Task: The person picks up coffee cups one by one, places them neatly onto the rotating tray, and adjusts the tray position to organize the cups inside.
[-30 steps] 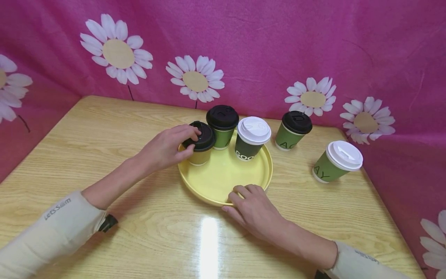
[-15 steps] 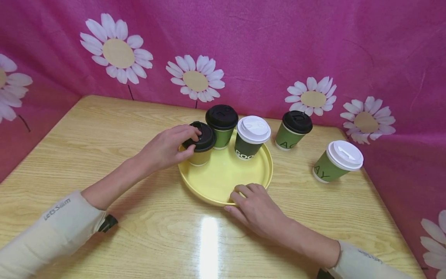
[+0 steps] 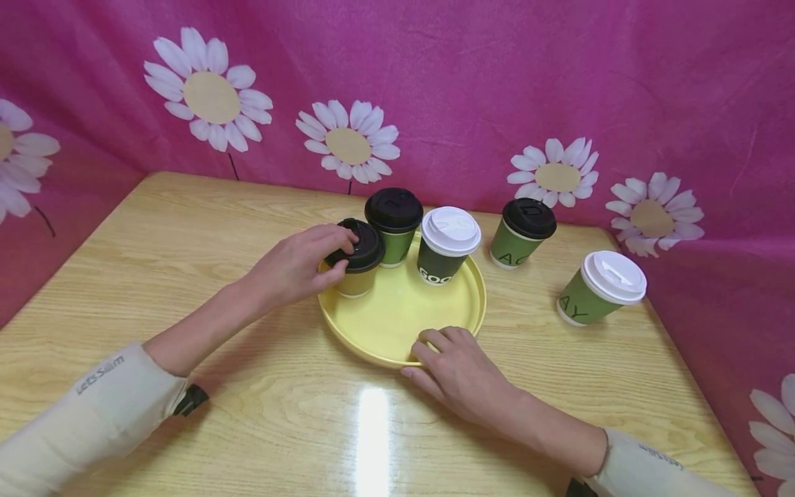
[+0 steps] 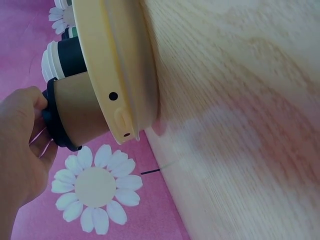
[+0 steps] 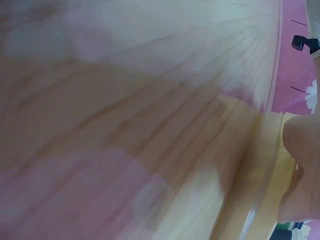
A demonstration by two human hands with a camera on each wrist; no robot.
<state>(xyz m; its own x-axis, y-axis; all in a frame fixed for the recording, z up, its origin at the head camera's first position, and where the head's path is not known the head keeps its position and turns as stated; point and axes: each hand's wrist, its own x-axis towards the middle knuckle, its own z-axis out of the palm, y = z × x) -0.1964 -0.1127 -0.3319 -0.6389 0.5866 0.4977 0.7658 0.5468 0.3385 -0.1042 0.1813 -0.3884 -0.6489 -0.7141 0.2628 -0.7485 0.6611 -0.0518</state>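
A brown paper cup with a black lid stands at the left side of the round yellow tray. My left hand grips this cup by its lid from above, thumb on the near side; the left wrist view shows the fingers around the lid. At the tray's near rim, my right hand pinches the edge, fingers inside and thumb outside. Behind the brown cup, also on the tray, are a green cup with a black lid and a dark cup with a white lid.
Right of the tray, a green cup with a black lid and a green cup with a white lid stand on the wooden table. A pink flowered cloth rises behind the table and along its sides.
Little differs. My right hand sits very slightly further right along the tray's rim, while my left hand keeps its grip on the brown cup's lid.
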